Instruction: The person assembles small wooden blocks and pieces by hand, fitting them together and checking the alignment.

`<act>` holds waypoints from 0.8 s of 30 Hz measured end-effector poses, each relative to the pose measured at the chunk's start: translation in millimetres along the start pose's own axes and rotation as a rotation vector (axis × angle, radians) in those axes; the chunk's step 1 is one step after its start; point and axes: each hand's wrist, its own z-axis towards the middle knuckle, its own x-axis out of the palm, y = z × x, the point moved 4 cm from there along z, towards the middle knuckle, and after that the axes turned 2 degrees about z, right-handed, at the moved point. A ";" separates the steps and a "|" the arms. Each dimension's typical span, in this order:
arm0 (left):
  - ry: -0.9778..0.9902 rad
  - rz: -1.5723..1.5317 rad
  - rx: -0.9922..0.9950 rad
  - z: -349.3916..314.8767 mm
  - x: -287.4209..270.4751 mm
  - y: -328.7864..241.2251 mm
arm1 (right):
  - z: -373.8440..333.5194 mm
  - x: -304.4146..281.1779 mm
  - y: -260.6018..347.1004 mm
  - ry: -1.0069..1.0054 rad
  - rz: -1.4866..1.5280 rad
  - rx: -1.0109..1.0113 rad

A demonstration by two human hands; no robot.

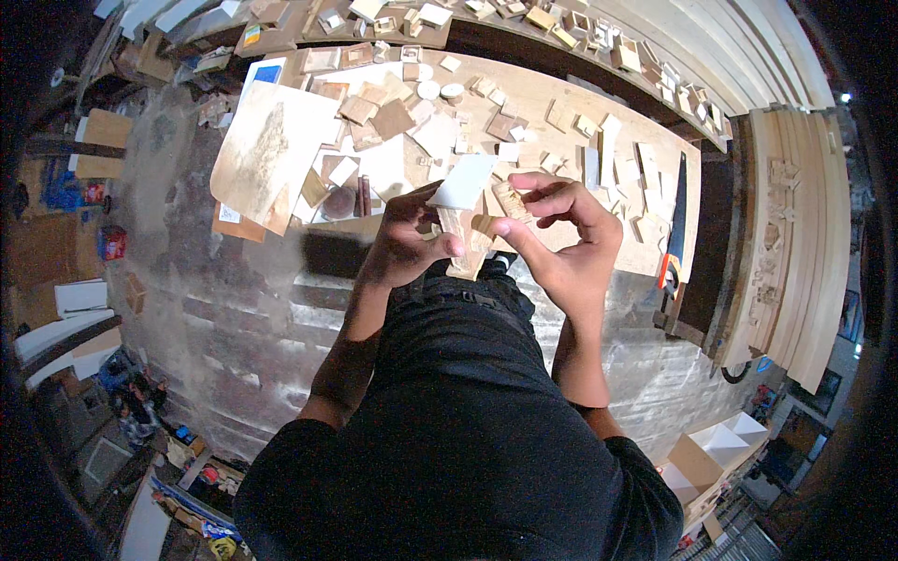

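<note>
My left hand (408, 236) is closed around a small pale wooden piece (463, 257) that narrows toward its lower end. A white flat-faced part (466, 182) rises at its top; whether the two are joined I cannot tell. Close by on the right, my right hand (572, 234) pinches a short, rough-surfaced wooden block (511, 203) between thumb and fingers. The right thumb tip lies close to the wooden piece in the left hand. Both hands are raised in front of my body, near the front edge of the worktable (543, 93).
Many wood offcuts (388, 107) are scattered over the table, with a large thin board (271, 154) at its left. A handsaw (675, 224) with an orange-and-black handle lies along the right edge. Long planks (790, 243) stand farther right, and a shelf (468, 33) with small wooden boxes runs behind.
</note>
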 end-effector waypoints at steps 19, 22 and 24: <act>-0.114 -0.055 0.131 1.2 19.4 -4.8 | -2.4 0.3 5.4 0.066 -0.102 -0.047; -0.126 -0.020 0.167 0.8 19.7 -4.1 | -3.4 -0.5 -0.1 0.036 -0.077 -0.026; -0.166 -0.023 0.200 0.0 21.4 0.1 | -4.5 -0.8 -2.2 0.018 -0.067 -0.009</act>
